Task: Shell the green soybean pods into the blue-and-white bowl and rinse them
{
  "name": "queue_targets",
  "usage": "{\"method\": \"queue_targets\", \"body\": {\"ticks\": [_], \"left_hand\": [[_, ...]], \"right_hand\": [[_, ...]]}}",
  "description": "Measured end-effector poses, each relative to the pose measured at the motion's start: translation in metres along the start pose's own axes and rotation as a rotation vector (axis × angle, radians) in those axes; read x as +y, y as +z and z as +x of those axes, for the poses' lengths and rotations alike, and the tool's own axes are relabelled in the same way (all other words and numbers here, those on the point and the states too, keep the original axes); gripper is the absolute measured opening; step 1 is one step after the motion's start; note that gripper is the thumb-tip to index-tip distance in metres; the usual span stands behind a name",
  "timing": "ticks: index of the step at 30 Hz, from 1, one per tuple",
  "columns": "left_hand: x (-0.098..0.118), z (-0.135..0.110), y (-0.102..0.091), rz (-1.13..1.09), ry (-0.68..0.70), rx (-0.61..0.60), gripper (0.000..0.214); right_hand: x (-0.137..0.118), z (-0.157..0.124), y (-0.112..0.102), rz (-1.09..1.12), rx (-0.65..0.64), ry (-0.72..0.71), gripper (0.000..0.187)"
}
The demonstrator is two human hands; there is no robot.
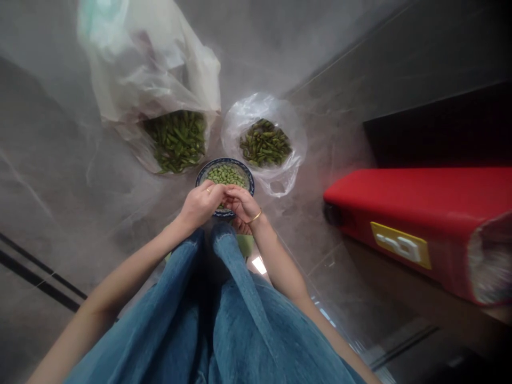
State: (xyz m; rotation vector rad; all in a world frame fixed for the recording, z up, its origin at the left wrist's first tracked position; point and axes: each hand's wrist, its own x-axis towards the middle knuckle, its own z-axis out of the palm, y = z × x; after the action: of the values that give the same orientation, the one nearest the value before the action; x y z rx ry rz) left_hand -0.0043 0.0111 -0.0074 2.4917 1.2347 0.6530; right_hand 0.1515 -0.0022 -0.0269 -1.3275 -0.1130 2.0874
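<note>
My left hand [202,202] and my right hand [242,202] meet fingertip to fingertip over the near side of a blue-patterned bowl [252,184]. Both are closed in a pinch; whatever lies between the fingers is too small and hidden to make out. Shelled green beans [226,174] fill the bowl. Behind it to the left, a large whitish plastic bag [156,64] lies with its mouth towards me, showing green bean pods [178,141]. A clear plastic bag [294,128] stands open behind the bowl to the right, with darker green pods [266,143] inside.
On the right is a red box-like object [408,197] with a yellow label, beside a dark panel [444,128]. Grey tiled floor [52,144] lies around the bags. My knees in blue denim [240,282] are just this side of the bowl.
</note>
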Motion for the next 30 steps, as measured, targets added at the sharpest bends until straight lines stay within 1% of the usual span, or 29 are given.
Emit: {"method": "queue_targets", "body": {"ticks": [3,6,8,12,14,17,21,24,26,28,30], "left_hand": [[-0.005,0.002,-0.003,0.066,0.055,0.02,0.016],[-0.007,0.003,-0.004,0.055,0.137,-0.009,0.018],[-0.008,0.002,-0.002,0.028,0.116,-0.016,0.018],[-0.011,-0.003,0.005,-0.072,-0.004,-0.011,0.017],[-0.013,-0.004,0.007,-0.127,-0.007,-0.06,0.02],[-0.014,-0.006,0.008,-0.148,-0.012,-0.125,0.024],[-0.015,-0.006,0.009,-0.159,-0.004,-0.136,0.026],[-0.018,-0.007,0.01,-0.181,-0.029,-0.086,0.022],[-0.026,-0.006,0.007,-0.151,-0.053,-0.036,0.019],[-0.04,-0.006,0.001,-0.075,-0.106,0.035,0.017],[-0.061,-0.006,-0.008,0.012,-0.201,0.13,0.015]], "right_hand": [[-0.001,0.0,0.001,0.019,0.007,0.021,0.017],[-0.002,0.001,0.003,0.063,0.019,0.013,0.016],[-0.002,0.002,0.005,0.074,0.039,0.013,0.016],[-0.002,0.004,0.008,0.051,0.116,0.014,0.015],[0.0,0.004,0.009,0.055,0.152,0.005,0.014],[0.002,0.006,0.01,0.055,0.185,-0.016,0.016],[0.003,0.008,0.007,0.003,0.168,-0.068,0.021],[0.004,0.008,0.002,-0.082,0.114,-0.122,0.031],[0.005,0.008,-0.002,-0.185,0.099,-0.174,0.037],[0.006,0.007,-0.008,-0.378,0.125,-0.258,0.034],[0.004,0.007,-0.015,-0.633,0.182,-0.394,0.023]]}}
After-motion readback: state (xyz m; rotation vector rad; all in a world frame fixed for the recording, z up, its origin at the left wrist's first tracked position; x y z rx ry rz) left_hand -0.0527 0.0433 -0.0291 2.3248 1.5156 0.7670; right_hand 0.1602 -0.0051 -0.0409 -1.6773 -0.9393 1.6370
